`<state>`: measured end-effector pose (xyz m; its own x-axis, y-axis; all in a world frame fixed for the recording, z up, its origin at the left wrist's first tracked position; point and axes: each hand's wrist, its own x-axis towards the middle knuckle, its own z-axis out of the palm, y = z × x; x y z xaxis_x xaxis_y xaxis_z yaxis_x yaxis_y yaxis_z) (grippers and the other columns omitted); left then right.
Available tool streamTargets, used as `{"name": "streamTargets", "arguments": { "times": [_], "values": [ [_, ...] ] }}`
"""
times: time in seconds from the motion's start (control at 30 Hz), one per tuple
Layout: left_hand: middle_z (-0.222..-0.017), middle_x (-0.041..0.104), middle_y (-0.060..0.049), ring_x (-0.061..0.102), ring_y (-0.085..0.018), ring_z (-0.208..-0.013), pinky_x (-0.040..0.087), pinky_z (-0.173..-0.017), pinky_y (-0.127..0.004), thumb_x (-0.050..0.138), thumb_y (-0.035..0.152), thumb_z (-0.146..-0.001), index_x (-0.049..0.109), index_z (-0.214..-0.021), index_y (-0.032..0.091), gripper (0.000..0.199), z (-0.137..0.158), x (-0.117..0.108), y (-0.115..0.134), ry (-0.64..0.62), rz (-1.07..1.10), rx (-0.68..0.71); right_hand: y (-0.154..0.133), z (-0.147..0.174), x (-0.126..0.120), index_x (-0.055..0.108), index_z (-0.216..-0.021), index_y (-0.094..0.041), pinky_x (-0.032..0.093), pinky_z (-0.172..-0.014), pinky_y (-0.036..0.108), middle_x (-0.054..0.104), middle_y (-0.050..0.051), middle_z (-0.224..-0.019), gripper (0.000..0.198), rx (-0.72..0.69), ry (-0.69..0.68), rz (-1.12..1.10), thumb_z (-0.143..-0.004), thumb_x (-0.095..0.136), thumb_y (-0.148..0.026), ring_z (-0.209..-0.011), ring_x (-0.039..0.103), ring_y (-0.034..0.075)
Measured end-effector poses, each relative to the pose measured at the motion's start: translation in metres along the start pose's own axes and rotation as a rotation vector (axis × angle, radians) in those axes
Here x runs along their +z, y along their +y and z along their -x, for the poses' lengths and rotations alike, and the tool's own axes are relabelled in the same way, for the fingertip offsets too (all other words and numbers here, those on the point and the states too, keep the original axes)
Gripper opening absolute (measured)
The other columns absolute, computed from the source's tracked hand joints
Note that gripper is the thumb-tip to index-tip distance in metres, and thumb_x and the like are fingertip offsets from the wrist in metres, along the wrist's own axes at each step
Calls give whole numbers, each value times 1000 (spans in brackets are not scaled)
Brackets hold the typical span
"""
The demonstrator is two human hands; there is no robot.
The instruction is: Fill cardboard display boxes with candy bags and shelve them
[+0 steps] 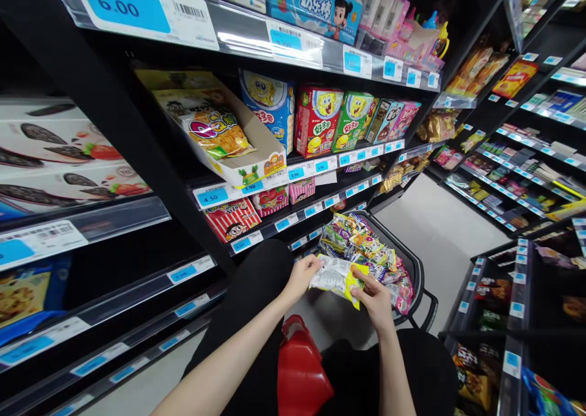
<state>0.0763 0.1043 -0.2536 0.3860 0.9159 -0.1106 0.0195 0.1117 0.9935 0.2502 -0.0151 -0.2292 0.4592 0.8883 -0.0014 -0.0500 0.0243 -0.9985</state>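
Note:
Both my hands grip one candy bag [336, 276], silvery white with yellow at its right end and print facing up. My left hand [303, 277] pinches the bag's left end. At the yellow end, my right hand [373, 295] has thumb and fingers closed on the edge. Just beyond and below the bag stands a black basket [414, 260] heaped with colourful candy bags [373, 248]. On the shelf ahead, an open display carton [256, 123] holds a few gummy candy bags [217, 126] lying flat.
Spongebob snack boxes [320, 120] stand right of the carton. Striped boxes [233, 218] sit one shelf lower. A red plastic object [302, 367] is between my knees. The basket handle [430, 312] sticks out to the right. Another shelf unit [513, 318] borders the right side.

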Motion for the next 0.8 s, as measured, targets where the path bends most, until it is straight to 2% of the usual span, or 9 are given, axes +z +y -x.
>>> {"name": "streamTargets", "arguments": {
  "times": [0.1,0.23,0.3,0.43,0.53,0.6,0.67,0.73,0.8],
  "values": [
    [-64,55,4,53,-9,-54,45,-53,-23,59,33,-89,58,-72,12,27,-5,1,-10,-50,28,-72,-2,4,3,74,-104,-25,53,-76,34,72,7,-105,48,12,-50,-59,-57,85,-25,-92,66,25],
    [-77,61,1,59,-11,-63,51,-57,-25,57,32,-91,61,-88,11,21,-7,4,-19,-78,75,-143,4,4,9,70,-113,-25,49,-55,26,73,7,-103,53,13,-26,-109,-62,82,-26,-61,60,13],
    [-78,62,1,59,-11,-63,52,-57,-25,57,31,-92,61,-89,11,21,-6,7,-20,-100,108,-172,8,3,12,70,-114,-24,48,-53,24,74,6,-99,52,7,16,-113,-63,81,-26,-54,56,10],
    [-70,60,2,58,-9,-56,51,-53,-24,55,33,-93,61,-87,11,23,0,14,-21,-168,189,-221,14,0,16,72,-107,-20,53,-69,32,75,8,-94,44,-24,119,-96,-64,79,-29,-78,67,20],
    [-64,59,4,57,-9,-52,51,-52,-24,56,36,-92,60,-81,12,26,3,20,-19,-183,241,-227,15,-1,17,75,-97,-19,52,-79,38,75,9,-93,35,-56,192,-48,-65,78,-32,-93,67,26],
    [-59,58,4,56,-10,-50,49,-51,-24,61,41,-87,60,-76,13,30,4,21,-17,-167,268,-208,14,-2,16,76,-93,-19,52,-79,39,75,9,-93,31,-81,226,-5,-65,77,-33,-91,67,26],
    [-58,60,3,57,-11,-51,46,-52,-24,71,47,-75,61,-73,13,35,4,20,-13,-140,287,-175,12,-2,13,76,-87,-19,51,-77,38,74,8,-89,27,-115,245,43,-66,76,-35,-85,67,24],
    [-62,65,0,59,-13,-55,45,-55,-24,79,48,-60,66,-74,13,40,4,17,-8,-116,291,-140,11,-3,9,74,-80,-18,50,-76,36,72,6,-82,23,-152,247,90,-67,75,-38,-80,65,22],
    [-69,69,-3,61,-16,-60,45,-59,-26,82,45,-53,71,-77,12,42,4,14,-3,-104,272,-114,11,-4,4,70,-76,-17,49,-74,34,69,3,-78,25,-172,234,131,-71,74,-41,-77,63,18]
  ]
}}
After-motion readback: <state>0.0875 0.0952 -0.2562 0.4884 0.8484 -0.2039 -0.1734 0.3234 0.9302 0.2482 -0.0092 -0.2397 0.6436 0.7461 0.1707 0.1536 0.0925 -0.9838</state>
